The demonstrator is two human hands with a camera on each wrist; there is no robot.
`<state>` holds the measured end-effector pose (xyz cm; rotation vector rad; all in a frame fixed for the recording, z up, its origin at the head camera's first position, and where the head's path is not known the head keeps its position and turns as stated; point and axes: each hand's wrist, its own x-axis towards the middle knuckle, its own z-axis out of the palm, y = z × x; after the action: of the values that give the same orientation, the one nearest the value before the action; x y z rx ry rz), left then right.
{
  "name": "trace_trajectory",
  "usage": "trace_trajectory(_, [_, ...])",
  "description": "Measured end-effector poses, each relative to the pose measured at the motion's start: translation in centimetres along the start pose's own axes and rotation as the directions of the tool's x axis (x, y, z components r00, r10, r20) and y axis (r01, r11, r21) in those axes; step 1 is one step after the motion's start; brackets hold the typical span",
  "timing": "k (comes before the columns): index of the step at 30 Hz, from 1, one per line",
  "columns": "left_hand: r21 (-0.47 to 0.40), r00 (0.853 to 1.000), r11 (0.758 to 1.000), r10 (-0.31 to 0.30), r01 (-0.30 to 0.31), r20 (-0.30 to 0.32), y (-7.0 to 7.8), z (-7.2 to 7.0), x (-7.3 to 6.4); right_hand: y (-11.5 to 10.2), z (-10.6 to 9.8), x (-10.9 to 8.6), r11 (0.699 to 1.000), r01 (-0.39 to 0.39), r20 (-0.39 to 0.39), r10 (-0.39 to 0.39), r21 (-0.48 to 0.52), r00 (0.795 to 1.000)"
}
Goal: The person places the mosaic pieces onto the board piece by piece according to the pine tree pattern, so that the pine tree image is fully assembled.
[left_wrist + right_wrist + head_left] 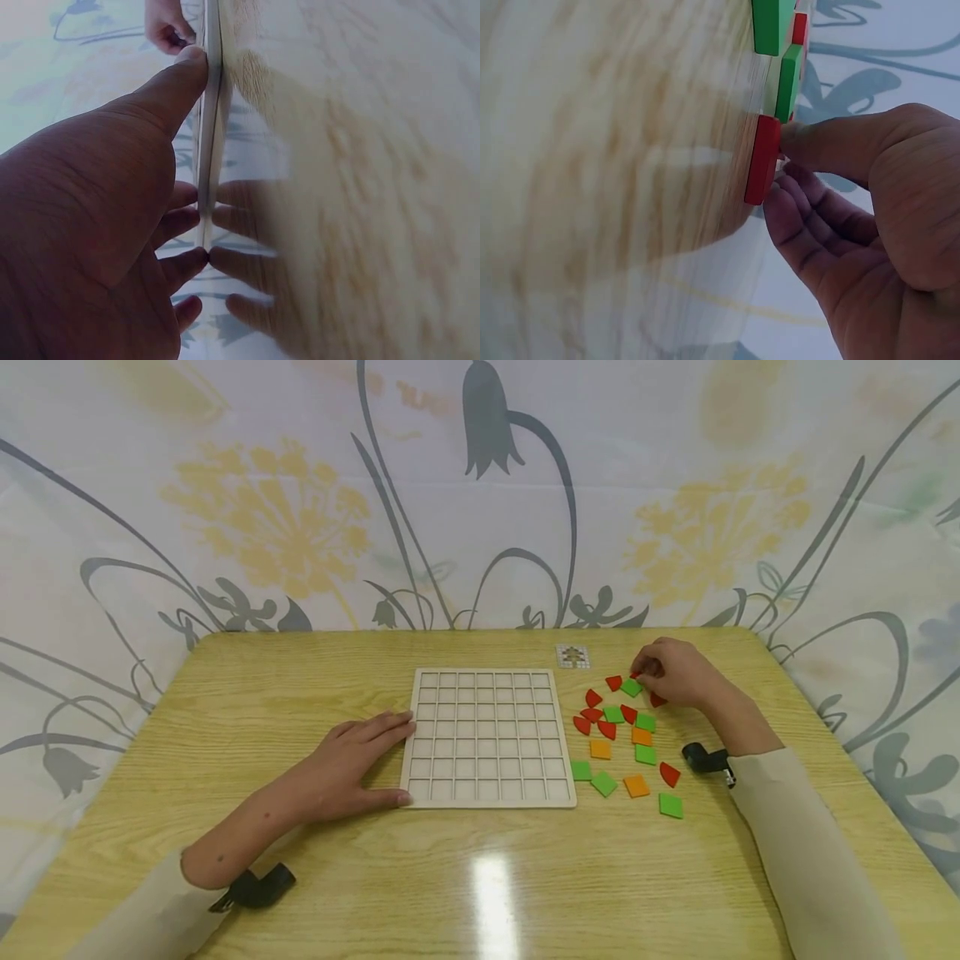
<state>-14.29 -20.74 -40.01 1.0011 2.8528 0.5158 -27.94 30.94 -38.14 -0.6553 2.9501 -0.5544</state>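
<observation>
A pale square grid board (489, 736) lies flat on the table. My left hand (352, 768) rests at its left edge, fingers stretched out, with fingertips and thumb touching the rim; the left wrist view shows the thumb (187, 71) against that edge. To the board's right, my right hand (675, 672) is above the far end of a scatter of tiles, thumb and fingers curled together at a red quarter-circle tile (634, 676), mostly hidden by the fingers. Another red tile (762, 160) lies just under that hand, and a green square tile (632, 687) is beside its fingertips.
Red quarter-circle tiles (670, 774), green squares (671, 806) and orange squares (637, 786) lie loose right of the board. A small card with a tree-like pattern (573, 656) is behind them. A patterned cloth (480, 527) hangs beyond the table (337, 877).
</observation>
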Motion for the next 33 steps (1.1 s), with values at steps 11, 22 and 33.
trace_trajectory(11, [0.002,1.0,1.0,-0.004,0.004,-0.003,0.0,0.0,0.0,0.2,0.0,0.2,0.999,0.023,-0.001,-0.023,0.029,1.0])
trace_trajectory(22, [-0.004,1.0,1.0,-0.006,0.006,0.0,0.0,0.0,0.0,0.0,-0.2,0.1,0.997,0.004,0.031,-0.007,0.08,1.0])
trace_trajectory(33, [0.006,1.0,1.0,-0.001,0.001,-0.007,0.0,0.1,0.0,-1.1,-0.7,-0.1,0.997,0.006,0.004,-0.007,0.08,1.0])
